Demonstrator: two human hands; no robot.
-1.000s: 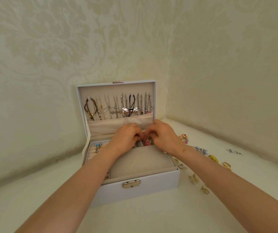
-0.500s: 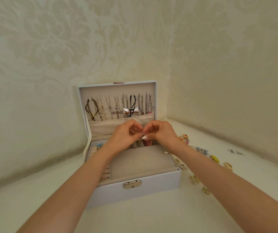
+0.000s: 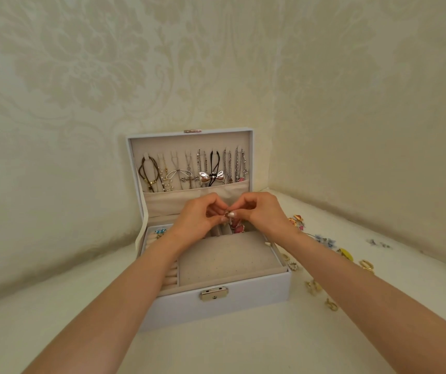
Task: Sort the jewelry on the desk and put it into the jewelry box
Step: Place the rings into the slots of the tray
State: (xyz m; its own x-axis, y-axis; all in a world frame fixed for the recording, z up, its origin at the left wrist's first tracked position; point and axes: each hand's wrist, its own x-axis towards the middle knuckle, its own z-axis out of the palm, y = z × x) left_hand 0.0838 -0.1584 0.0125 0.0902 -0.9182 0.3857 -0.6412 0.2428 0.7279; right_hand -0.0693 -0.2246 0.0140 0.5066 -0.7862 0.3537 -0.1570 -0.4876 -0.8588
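a white leatherette jewelry box [image 3: 216, 306] with beige velvet lining stands open on the desk [image 3: 216, 346]. above its rear compartments, left hand [image 3: 197, 220] and right hand [image 3: 263, 214] pinch one small metal piece [image 3: 228, 214] together with curled fingertips. gold rings [image 3: 313, 287] lie scattered right.

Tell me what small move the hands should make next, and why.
Probably lower the small piece into the back compartment of the jewelry box: left hand and right hand both pinch it just above that compartment, beside the pink pieces already stored.
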